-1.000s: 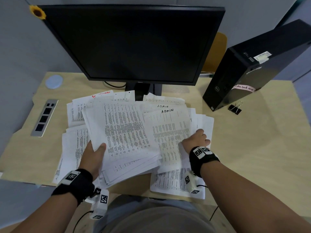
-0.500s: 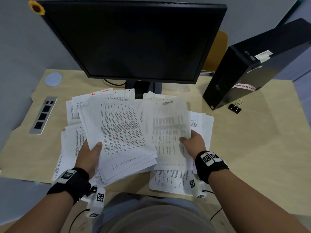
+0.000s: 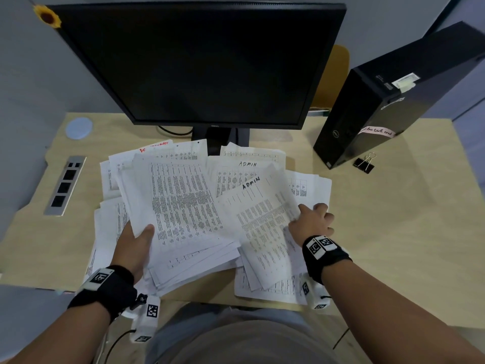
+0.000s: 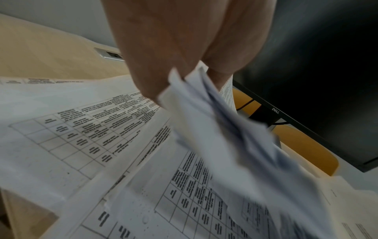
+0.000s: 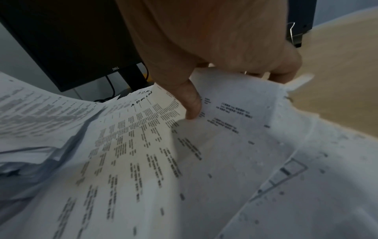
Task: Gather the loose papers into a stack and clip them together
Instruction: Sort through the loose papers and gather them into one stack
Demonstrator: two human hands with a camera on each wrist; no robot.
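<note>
Left hand (image 3: 136, 245) grips the gathered sheaf (image 3: 181, 206); right hand (image 3: 311, 224) pinches an "ADMIN" sheet (image 3: 262, 219). We should slide it on squarely, edges aligned.

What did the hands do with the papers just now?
The right hand lifted the top ADMIN sheet off the pile and is swinging it toward the bundle in the left hand. The left hand's grip on the bundle stayed put, and so did the binder clip.
</note>
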